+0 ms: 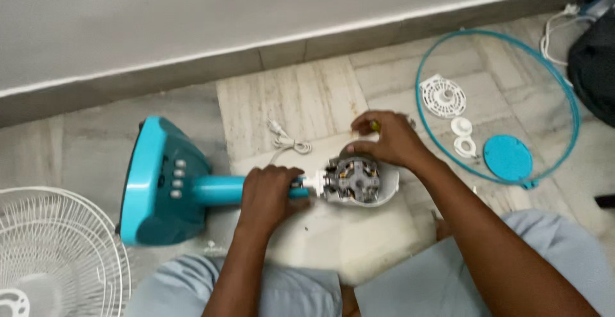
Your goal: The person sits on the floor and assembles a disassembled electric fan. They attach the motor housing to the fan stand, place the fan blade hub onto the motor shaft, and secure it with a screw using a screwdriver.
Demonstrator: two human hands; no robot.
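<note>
A teal table fan point(163, 185) lies on its side on the marble floor, base to the left. My left hand point(269, 195) is closed around its teal neck just left of the exposed motor point(355, 181). My right hand point(387, 139) rests on the top edge of the white motor housing and grips a small yellow-tipped tool point(373, 125), probably a screwdriver. The motor's copper windings and metal core face up between the two hands.
A white wire fan guard point(54, 253) lies at the lower left. A teal guard ring point(496, 105) at the right encloses a white round cover point(442, 96), small white caps point(462, 137) and a teal disc point(508, 157). A white power cord point(285, 141) lies near the wall. A dark bag point(592, 67) sits far right.
</note>
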